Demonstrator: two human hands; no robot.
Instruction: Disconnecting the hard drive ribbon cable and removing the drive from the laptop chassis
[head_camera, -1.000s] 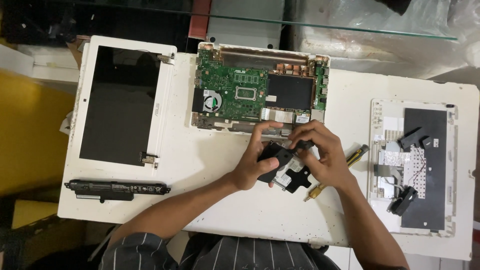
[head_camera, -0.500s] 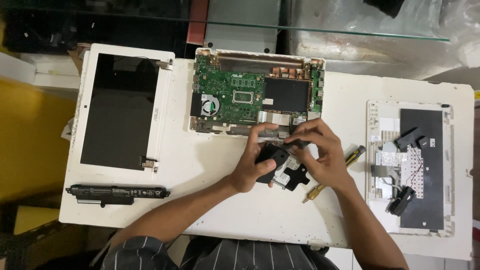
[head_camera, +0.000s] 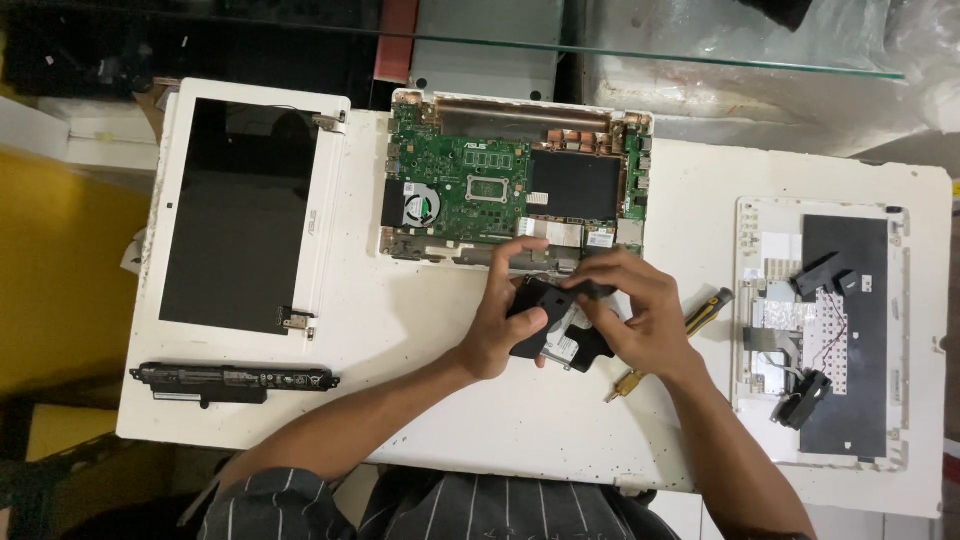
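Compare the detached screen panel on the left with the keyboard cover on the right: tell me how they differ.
The screen panel shows a plain black glass face in a white frame; the keyboard cover lies underside up, showing a black backing sheet and silver foil. Nothing rests on the screen panel, while small loose black parts rest on the keyboard cover. Metal hinges stick out from the screen panel's right edge; the keyboard cover shows none. Both are white, rectangular, lie flat on the white table, and neither hand touches them.

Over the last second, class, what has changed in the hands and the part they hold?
Little. Both hands keep hold of the black drive in its bracket. The left hand stays wrapped on its left edge; the right hand has shifted its fingers slightly over the top. The open laptop base, screen panel, battery and screwdriver lie unchanged.
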